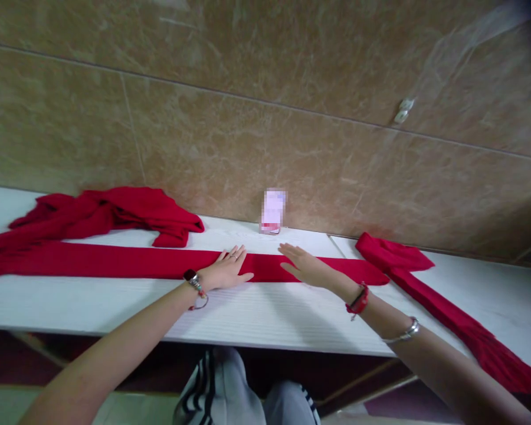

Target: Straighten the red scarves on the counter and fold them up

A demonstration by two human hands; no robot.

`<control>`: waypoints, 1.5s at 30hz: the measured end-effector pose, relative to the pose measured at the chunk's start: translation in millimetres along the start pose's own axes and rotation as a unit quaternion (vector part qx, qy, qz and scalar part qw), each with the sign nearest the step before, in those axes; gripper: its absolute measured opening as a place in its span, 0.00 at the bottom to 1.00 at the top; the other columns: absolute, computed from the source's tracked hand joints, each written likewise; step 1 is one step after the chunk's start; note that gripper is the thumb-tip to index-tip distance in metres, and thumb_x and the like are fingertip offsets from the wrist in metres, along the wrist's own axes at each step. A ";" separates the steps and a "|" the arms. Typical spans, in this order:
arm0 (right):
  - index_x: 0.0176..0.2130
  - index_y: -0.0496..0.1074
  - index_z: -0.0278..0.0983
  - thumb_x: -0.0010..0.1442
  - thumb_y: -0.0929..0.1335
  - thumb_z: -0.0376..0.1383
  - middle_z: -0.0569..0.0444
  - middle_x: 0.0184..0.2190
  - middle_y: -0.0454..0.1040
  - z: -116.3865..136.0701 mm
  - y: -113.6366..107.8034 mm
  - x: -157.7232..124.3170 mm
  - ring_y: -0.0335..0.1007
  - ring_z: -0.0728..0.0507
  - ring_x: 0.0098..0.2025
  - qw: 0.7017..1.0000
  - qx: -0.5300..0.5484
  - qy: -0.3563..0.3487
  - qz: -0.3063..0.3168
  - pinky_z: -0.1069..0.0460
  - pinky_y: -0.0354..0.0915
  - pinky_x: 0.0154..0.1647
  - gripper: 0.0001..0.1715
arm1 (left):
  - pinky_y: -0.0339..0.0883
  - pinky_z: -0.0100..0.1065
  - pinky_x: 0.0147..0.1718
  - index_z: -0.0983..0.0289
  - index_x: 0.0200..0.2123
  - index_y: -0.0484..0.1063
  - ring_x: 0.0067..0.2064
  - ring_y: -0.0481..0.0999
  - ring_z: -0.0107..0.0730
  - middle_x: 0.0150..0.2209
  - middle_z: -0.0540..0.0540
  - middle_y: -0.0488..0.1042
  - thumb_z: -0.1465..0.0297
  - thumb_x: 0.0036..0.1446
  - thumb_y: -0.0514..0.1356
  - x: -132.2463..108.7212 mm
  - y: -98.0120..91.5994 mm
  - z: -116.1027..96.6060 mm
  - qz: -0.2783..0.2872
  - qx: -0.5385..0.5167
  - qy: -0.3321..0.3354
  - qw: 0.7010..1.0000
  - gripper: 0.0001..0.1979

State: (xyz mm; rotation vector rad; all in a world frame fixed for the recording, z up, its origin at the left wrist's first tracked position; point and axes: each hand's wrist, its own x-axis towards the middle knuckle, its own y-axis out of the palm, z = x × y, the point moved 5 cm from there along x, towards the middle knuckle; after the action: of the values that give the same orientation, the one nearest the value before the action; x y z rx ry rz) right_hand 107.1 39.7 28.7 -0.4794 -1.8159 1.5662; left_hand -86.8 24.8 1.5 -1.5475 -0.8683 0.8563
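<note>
A red scarf (128, 262) lies stretched out flat in a long strip along the white table. My left hand (225, 271) rests palm down on it with the fingers spread, a ring on one finger. To the right, my right hand (307, 265) is held flat over the same strip, fingers extended; whether it touches the cloth I cannot tell. Neither hand grips anything. At the strip's right end, a folded red piece (393, 252) and a fringed red length (460, 319) lie on the table.
A crumpled red cloth (128, 212) lies at the back left. Against the brown marbled wall (230, 141) stands a small blurred-out phone-like object (272, 211). A small white fixture (404, 110) is on the wall. The white table's (256, 330) front edge runs just above my knees.
</note>
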 end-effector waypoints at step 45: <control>0.41 0.71 0.32 0.60 0.60 0.27 0.47 0.35 0.75 105.4 31.1 64.1 0.71 0.46 0.36 0.990 0.107 -0.089 -0.024 0.54 0.64 0.36 0.13 | 0.59 0.23 0.27 0.64 0.31 0.72 0.28 0.68 0.24 0.26 0.47 0.70 0.74 0.45 0.56 -38.9 -57.4 55.8 0.125 -0.088 0.013 0.988 0.08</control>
State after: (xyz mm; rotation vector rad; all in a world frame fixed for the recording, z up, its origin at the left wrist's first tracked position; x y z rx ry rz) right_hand -16.1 13.6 10.5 -0.2005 -1.7468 1.7936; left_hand -158.8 22.9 53.9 -1.8463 -0.7577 0.9556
